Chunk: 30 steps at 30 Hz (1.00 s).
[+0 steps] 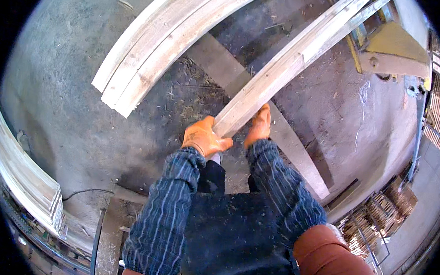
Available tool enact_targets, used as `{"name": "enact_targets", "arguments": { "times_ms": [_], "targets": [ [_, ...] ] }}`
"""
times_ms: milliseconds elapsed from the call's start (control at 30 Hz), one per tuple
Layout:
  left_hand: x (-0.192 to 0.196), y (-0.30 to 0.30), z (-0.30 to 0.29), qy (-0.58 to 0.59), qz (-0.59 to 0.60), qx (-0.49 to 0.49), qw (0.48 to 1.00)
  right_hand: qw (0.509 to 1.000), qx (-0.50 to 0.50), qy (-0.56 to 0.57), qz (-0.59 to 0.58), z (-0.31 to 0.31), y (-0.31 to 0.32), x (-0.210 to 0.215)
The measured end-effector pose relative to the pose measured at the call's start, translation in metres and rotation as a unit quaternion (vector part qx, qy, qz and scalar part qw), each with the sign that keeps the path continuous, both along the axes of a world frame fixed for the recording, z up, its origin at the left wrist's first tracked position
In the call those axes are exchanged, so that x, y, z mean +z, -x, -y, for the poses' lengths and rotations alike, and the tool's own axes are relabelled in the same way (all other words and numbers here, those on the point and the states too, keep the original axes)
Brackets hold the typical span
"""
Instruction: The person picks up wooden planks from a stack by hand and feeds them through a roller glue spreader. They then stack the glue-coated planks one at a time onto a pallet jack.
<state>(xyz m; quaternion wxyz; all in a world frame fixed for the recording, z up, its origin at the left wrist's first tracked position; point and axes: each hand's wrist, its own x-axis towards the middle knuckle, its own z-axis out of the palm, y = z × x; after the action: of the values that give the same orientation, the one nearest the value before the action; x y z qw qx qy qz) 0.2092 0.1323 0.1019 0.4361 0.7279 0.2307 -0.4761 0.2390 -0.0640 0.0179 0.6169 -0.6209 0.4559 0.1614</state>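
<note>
A long pale wooden plank (280, 65) runs from my hands away to the far right, its near end just in front of me. My left hand (203, 136), in an orange glove, is closed on the left side of that near end, thumb across the end. Along the right edge, my right hand (259, 126), also gloved in orange, grips the plank with its fingertips partly hidden behind the wood. A second strip of wood shows along the plank's far right side. To the left, a stack of several boards (152, 57) lies apart from my hands.
A flat strip (299, 155) crosses the dusty floor beneath the plank. The far right holds a yellow metal machine part (394, 47). Stacked long boards (31, 181) stand at the left, with a dark cable (88, 191) beside them. Wood pieces (376, 215) are piled at lower right.
</note>
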Motion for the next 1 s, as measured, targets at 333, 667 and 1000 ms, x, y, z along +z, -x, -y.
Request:
{"name": "enact_targets", "arguments": {
  "times_ms": [333,667,1000],
  "targets": [
    [0.028,-0.004,-0.037,0.072,0.019,0.138,0.988,0.999,-0.02,-0.048,-0.003,0.005,0.023,-0.046],
    [0.082,0.025,0.005,0.336,-0.075,0.315,0.884,0.981,0.147,0.062,0.109,-0.009,-0.001,0.181],
    [0.175,0.029,0.058,0.245,0.103,0.25,0.931,0.942,0.021,-0.333,0.043,0.019,-0.011,0.253]
  ]
}}
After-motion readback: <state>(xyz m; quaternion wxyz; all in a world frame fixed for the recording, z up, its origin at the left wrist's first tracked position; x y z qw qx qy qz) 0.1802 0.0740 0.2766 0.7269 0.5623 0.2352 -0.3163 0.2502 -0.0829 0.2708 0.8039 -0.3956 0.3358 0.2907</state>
